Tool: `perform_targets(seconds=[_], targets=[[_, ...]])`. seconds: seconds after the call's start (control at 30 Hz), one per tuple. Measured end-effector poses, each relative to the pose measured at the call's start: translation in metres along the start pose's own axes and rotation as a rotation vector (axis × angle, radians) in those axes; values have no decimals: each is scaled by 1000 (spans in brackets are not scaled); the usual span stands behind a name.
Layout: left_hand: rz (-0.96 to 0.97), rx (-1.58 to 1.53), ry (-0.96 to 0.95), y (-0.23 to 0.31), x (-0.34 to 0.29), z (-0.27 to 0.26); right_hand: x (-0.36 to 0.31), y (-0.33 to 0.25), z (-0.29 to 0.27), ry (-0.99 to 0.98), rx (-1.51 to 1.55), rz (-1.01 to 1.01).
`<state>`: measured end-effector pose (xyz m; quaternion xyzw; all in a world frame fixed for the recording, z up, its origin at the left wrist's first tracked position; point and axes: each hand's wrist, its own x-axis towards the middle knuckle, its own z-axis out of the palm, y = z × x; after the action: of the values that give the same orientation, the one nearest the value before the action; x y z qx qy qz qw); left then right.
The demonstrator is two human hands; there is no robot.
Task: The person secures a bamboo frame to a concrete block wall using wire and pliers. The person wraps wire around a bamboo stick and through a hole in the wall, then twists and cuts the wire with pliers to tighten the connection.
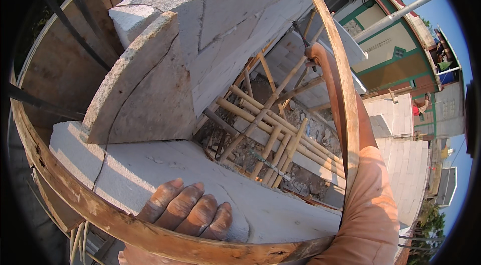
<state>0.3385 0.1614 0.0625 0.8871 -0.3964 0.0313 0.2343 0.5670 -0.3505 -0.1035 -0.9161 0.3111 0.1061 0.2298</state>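
Where the pale block wall (195, 164) ends, open room drops to bamboo scaffolding (283, 124). The left hand (188, 212) shows beyond the lower wooden board (85, 185), fingers bent; what it grips, I can't tell. Beyond the upright board (326, 19), the right arm stretches out, hand (313, 53) closed around a dark tool (302, 37) over that gap.

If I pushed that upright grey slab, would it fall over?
The slab might tip, standing thin on the white ledge, though I can't tell if it's fixed. Its ragged top edge could chip; its flat face suggests it's stiff.
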Motion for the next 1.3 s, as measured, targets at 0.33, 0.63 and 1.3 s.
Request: perform_targets(seconds=[0.33,0.63,1.3], targets=[[26,-51,178,6,-5,10,5,-3,-6,23,-6,-8],[31,-107,172,3,-17,-1,-53,-15,-79,135,-127,-145],[147,-101,206,8,-30,3,-386,18,-211,259,99,-320]])
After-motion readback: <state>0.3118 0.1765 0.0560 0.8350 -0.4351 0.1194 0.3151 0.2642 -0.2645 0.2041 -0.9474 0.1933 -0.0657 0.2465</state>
